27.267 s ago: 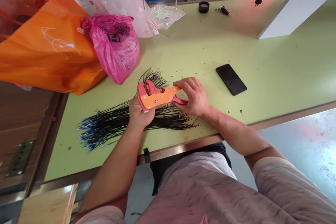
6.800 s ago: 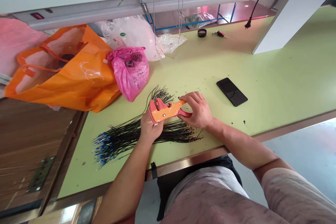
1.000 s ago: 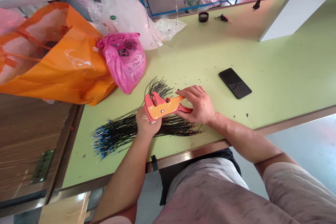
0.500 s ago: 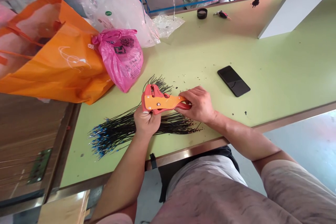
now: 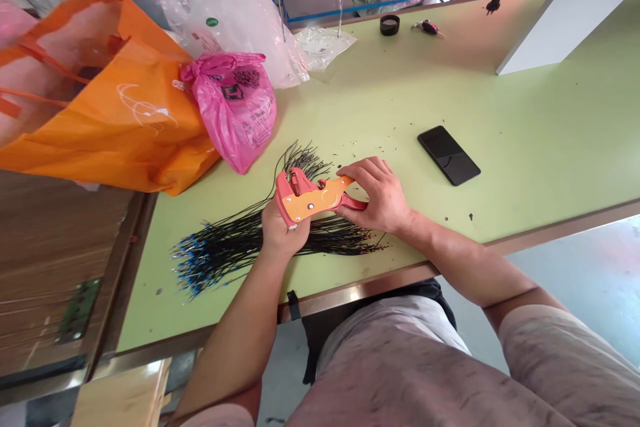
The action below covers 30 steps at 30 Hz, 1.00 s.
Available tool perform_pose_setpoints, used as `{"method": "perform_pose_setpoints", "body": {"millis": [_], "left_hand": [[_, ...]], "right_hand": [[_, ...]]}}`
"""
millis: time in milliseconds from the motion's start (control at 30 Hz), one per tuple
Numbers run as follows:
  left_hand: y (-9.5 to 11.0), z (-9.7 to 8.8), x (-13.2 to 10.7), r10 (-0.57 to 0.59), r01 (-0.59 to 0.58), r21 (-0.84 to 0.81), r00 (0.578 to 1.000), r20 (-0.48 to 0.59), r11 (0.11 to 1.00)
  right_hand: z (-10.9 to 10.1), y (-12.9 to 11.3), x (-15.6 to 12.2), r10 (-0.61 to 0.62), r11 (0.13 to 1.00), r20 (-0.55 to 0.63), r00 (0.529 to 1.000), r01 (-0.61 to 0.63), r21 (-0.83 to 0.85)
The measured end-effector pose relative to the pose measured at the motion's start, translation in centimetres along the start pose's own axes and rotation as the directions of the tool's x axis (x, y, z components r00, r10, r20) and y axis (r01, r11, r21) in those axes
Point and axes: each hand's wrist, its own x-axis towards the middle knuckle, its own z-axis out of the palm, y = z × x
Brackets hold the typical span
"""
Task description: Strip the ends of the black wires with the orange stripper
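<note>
My right hand [image 5: 383, 192] is closed round the handles of a red and orange wire stripper [image 5: 319, 201], with the handles spread apart. The tool's jaw end points left, over my left hand [image 5: 284, 229]. That hand is curled beneath the jaws; its fingers are largely covered, and what they grip cannot be made out. Under both hands lies a bundle of black wires [image 5: 240, 238] with blue ends at the left and coppery tips at the right. Beyond the stripper, a smaller bunch of thin black wires [image 5: 306, 159] fans out on the table.
A black phone [image 5: 449, 155] lies to the right on the green table [image 5: 380, 100]. An orange bag [image 5: 145, 113], a pink plastic bag [image 5: 237, 110] and clear plastic bags [image 5: 245, 20] crowd the back left. Farther back are a black ring-shaped piece [image 5: 389, 25] and keys [image 5: 429, 27].
The wire stripper's handles have opened wider, and its head has tilted. Its jaw end has shifted slightly right and down against my left hand. The camera view has moved a little.
</note>
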Motion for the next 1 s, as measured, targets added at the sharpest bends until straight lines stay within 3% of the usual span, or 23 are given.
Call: {"method": "perform_pose_setpoints", "body": {"millis": [167, 267, 400, 567, 667, 867, 1000], "left_hand": [[0.5, 0.1, 0.2, 0.125, -0.121, 0.089, 0.991, -0.038, 0.989], [0.7, -0.5, 0.3, 0.14, -0.134, 0.096, 0.989, -0.056, 0.986], [0.4, -1.0, 0.3, 0.054, -0.047, 0.081, 0.995, -0.079, 0.996], [0.3, -0.4, 0.5, -0.168, 0.162, -0.158, 0.985, -0.029, 0.974], [0.6, -0.2, 0.6, -0.224, 0.213, -0.174, 0.974, -0.044, 0.961], [0.6, -0.6, 0.8, -0.198, 0.203, -0.116, 0.979, 0.053, 0.972], [0.7, -1.2, 0.6, -0.085, 0.084, 0.019, 0.996, 0.006, 0.996]], "right_hand": [[0.0, -0.2, 0.0, -0.009, 1.0, -0.008, 1.0, 0.01, 0.021], [-0.1, -0.3, 0.0, -0.027, 0.999, -0.028, 0.999, 0.027, 0.027], [-0.1, -0.4, 0.0, -0.009, 1.0, -0.004, 1.0, 0.009, 0.026], [0.0, -0.2, 0.0, -0.052, 0.998, 0.003, 0.999, 0.052, 0.039], [0.0, -0.2, 0.0, -0.065, 0.997, 0.015, 0.998, 0.065, 0.037], [0.0, -0.3, 0.0, -0.084, 0.996, 0.001, 0.996, 0.084, 0.012], [0.2, -0.1, -0.1, -0.071, 0.997, 0.003, 0.997, 0.071, 0.006]]}}
